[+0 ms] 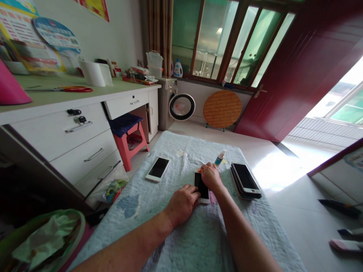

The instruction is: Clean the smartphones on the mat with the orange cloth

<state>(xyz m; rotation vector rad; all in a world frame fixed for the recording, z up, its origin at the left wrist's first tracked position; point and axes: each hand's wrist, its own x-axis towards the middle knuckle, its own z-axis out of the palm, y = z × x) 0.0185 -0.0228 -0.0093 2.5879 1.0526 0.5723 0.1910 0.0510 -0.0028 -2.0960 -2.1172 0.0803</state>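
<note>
A white-framed smartphone (201, 184) with a dark screen lies face up on the cloth-covered table. My left hand (183, 202) grips its left edge near the lower end, fingers curled. Over the phone's upper end, my right hand (210, 176) presses down with its fingers closed. A small orange item (199, 170) peeks out at those fingertips; its kind is mostly hidden. Just beyond the right hand stands a small white-capped bottle (219, 157) with a blue label. Another white smartphone (158, 169) lies to the left. On the right is a stack of smartphones (246, 179).
A quilted light-blue cloth (176, 147) covers the table. At left are a white desk (79, 132) with drawers, a red stool (132, 141) and a waste bin (81, 230). Behind stand a washing machine (167, 109) with its door open and a round wooden tabletop (222, 108).
</note>
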